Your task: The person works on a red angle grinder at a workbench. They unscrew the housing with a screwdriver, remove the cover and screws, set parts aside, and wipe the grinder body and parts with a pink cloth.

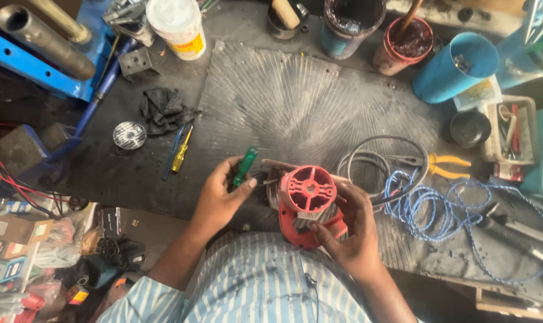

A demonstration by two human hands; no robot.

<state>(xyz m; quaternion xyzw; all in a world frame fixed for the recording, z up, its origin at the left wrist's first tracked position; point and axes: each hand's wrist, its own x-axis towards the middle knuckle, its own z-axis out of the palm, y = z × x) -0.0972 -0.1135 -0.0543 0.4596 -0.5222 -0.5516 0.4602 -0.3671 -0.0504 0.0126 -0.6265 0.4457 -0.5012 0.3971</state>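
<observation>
Left hand [219, 194] up at the bench edge, fingers curled tight around a green-handled screwdriver [245, 167], the handle poking up past the thumb while the shaft runs off toward the red part and is mostly lost behind the fingers. Right hand [350, 230] is wrapped under and around a red motor housing [308, 197], thumb pressed on its lower lip, fingers clamped along the far side; the housing sits just above the person's striped shirt, round spoked face turned up at the camera, its lower body hidden by the palm. Whether the screwdriver tip actually meets the housing is hard to tell, the spot is crowded and dark. Just right of it, a grey cable loop [384, 157] and a tangle of blue twisted cord [439, 206] spill over the ribbed mat [295, 101], with yellow-handled pliers [445, 166] lying across the cable. Further left, a yellow screwdriver [181, 154] rests near a dark rag [162, 109] and a small round disc [129, 135]. Along the top edge, a white tub [179, 25], a red pot [404, 43] and a blue cup [454, 66] are partly cut off, and the contents of the pots are too murky to name.
</observation>
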